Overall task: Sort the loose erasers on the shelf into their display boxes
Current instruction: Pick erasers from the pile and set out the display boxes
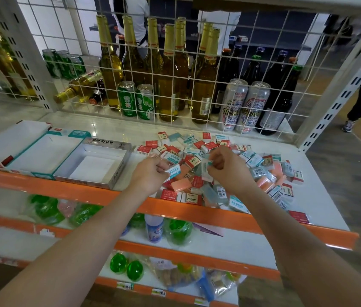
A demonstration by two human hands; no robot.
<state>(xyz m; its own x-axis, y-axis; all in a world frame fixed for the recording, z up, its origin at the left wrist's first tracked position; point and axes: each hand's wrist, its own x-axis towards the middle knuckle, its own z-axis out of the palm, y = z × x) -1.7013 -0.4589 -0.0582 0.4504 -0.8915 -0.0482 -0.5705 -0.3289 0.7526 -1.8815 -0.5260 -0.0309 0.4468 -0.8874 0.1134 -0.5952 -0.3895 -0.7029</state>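
white shelf [321, 191] at frame centre carries our eraser pile [208, 171]; left hand [153, 176] and right hand [226, 167] each pinch a teal eraser [173, 171]. edge erasers could slide off; empty boxes [95, 165] sit left.

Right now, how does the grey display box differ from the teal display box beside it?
The grey display box has grey walls with Korean print; the teal display box has teal edges. The grey one stands next to the eraser pile; the teal one lies farther left. Both are open, white inside, with no erasers.
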